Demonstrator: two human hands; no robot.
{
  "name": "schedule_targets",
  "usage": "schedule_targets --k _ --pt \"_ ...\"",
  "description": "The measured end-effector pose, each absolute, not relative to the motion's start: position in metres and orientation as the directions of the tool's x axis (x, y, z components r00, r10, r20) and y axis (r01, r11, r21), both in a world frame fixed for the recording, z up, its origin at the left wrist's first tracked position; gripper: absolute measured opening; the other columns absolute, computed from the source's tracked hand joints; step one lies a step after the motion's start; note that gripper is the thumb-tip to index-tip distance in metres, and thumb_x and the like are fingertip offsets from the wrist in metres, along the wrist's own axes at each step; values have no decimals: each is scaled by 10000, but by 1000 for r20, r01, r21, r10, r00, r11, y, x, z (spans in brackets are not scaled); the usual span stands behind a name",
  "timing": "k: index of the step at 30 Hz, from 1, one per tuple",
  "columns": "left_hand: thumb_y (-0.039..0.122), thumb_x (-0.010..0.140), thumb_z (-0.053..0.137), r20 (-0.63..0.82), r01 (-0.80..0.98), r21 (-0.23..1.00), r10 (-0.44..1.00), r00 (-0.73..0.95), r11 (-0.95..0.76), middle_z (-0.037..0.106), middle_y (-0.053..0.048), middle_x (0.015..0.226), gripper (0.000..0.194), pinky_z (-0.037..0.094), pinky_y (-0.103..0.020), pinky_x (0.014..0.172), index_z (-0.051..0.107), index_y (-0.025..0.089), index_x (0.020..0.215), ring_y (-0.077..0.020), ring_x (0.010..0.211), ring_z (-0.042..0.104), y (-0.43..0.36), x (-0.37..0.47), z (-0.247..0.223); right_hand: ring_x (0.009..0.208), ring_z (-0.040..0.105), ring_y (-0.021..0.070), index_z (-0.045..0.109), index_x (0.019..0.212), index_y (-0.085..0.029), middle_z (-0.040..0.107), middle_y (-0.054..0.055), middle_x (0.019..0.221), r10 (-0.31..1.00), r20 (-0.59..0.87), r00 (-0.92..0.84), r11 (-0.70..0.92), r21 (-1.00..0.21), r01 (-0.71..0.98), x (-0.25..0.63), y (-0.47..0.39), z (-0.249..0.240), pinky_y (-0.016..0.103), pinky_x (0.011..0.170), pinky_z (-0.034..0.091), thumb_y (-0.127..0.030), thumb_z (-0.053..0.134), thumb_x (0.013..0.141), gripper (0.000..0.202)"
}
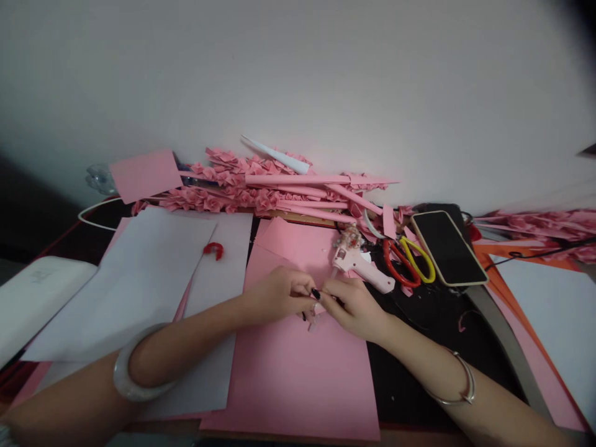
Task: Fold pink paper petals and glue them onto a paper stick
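Over a pink sheet (307, 379), my left hand (279, 295) and my right hand (356, 304) meet fingertip to fingertip. Both are closed in a pinch on a small pink paper piece (319, 308), mostly hidden by the fingers. A narrow pale bit (313, 324) shows just below them; I cannot tell whether it is part of the same piece. Just beyond my right hand lies a pale pink glue gun (365, 268), its nozzle end towards the hands.
Scissors with red and yellow handles (421, 261) and a phone (449, 248) lie right. Pink paper flowers (218, 198) and rolled paper tubes (298, 180) line the wall. White sheets (135, 267), a red curved piece (213, 249) and a white box (46, 298) lie left.
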State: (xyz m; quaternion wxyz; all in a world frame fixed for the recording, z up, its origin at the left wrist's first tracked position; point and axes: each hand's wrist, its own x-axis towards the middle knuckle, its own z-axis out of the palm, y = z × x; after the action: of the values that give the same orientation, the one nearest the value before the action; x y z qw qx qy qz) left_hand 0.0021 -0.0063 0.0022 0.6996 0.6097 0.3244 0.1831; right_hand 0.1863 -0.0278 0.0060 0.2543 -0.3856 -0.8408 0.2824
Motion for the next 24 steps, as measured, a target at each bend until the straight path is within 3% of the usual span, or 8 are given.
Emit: schedule_targets --k 7,16,24 --pt "156 769 561 -169 127 985 794 583 115 683 -25 648 104 519 -236 622 560 142 665 -123 624 648 -3 3 4 514 370 112 451 854 -194 403 -41 603 937 258 -237 339 -836 431 192 -29 2 245 503 300 -287 360 946 160" --pt "183 781 581 -130 130 989 843 522 72 677 -20 639 81 518 -228 622 611 138 721 -120 628 646 -2 2 0 519 371 109 467 896 -191 421 -33 629 945 231 -230 295 -906 302 190 -30 -4 244 500 305 -317 366 948 170" --pt "236 772 615 -126 129 989 853 506 69 686 -31 682 115 512 -233 637 600 136 718 -132 673 652 -2 2 -1 505 399 101 479 870 -184 422 -51 585 941 158 -299 263 -899 350 188 -28 2 228 494 322 -253 445 906 86"
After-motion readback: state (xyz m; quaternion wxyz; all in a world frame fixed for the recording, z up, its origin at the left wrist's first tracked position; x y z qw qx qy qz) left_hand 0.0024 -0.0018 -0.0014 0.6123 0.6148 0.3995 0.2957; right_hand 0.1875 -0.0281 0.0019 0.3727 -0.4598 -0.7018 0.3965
